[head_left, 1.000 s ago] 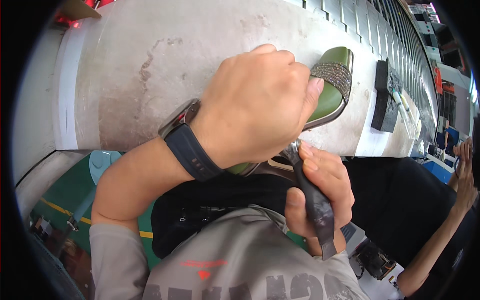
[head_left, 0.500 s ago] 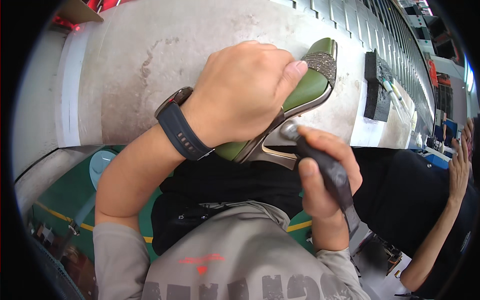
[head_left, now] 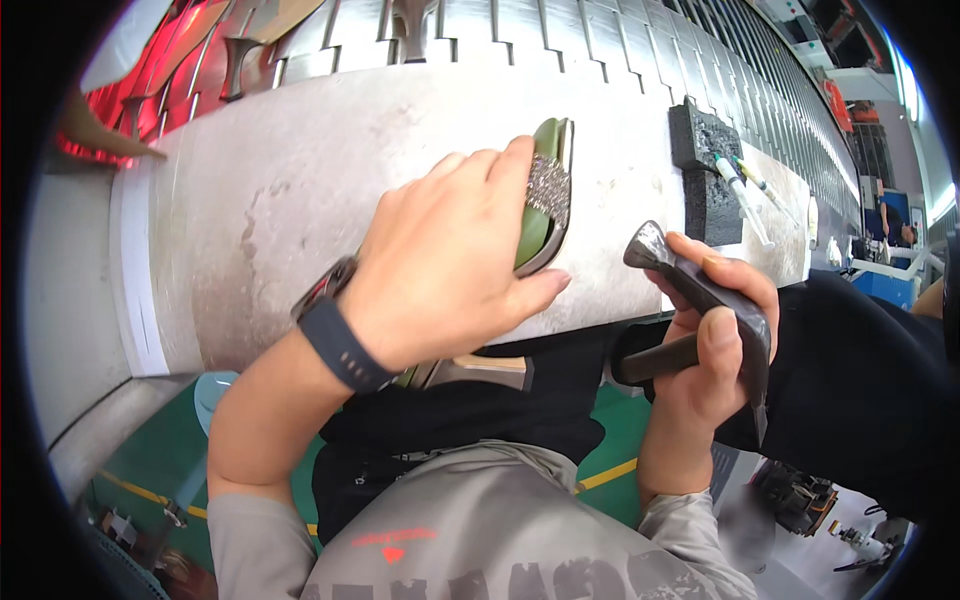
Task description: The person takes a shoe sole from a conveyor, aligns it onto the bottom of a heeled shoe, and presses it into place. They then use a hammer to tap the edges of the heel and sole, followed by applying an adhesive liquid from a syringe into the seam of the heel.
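Hammer [head_left: 708, 288] moves away from shoe [head_left: 548, 190], squeezed by right hand [head_left: 710, 385]; left hand [head_left: 448, 258] covers shoe, grip hidden. Likely stiff; hold mid-shoe.

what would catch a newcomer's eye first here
Probably the green shoe with its glittering band, partly covered by the left hand at the worktable's near edge. Next, the dark hammer in the right hand, right of the shoe. Beyond, slender tubes lie by black blocks.
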The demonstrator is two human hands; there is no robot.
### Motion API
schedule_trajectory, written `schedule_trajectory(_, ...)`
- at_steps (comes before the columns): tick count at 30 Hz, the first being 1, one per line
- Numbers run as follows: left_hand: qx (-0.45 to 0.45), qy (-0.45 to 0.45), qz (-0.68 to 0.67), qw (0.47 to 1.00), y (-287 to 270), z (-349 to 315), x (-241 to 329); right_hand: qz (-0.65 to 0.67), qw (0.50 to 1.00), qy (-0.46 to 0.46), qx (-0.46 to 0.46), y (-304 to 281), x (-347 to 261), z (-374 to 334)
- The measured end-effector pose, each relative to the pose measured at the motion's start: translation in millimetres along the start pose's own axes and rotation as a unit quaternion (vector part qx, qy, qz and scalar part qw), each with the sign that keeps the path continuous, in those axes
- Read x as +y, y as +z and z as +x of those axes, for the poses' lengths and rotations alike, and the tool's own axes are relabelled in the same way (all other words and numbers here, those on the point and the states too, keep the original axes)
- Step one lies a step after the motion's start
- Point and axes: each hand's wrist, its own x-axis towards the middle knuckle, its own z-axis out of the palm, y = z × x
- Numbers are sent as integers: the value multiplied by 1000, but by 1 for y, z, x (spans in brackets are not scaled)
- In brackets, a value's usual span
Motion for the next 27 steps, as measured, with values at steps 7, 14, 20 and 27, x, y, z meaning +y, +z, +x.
schedule_trajectory(7, -6, 22, 5, 1000, 5, 6, 8, 30, 988, 110, -109, 6, 6, 34)
schedule_trajectory(14, -2, 34, 24, 999, 1, 8, 10, 6, 976, 136, -170, 4, 15, 82)
schedule_trajectory(20, -11, 31, 30, 999, -4, 5, 8, -3, 981, 161, -107, 21, 33, 115)
schedule_trajectory(27, 133, 63, -52, 988, -31, 8, 0, 144, 966, 209, 46, 0, 100, 98)
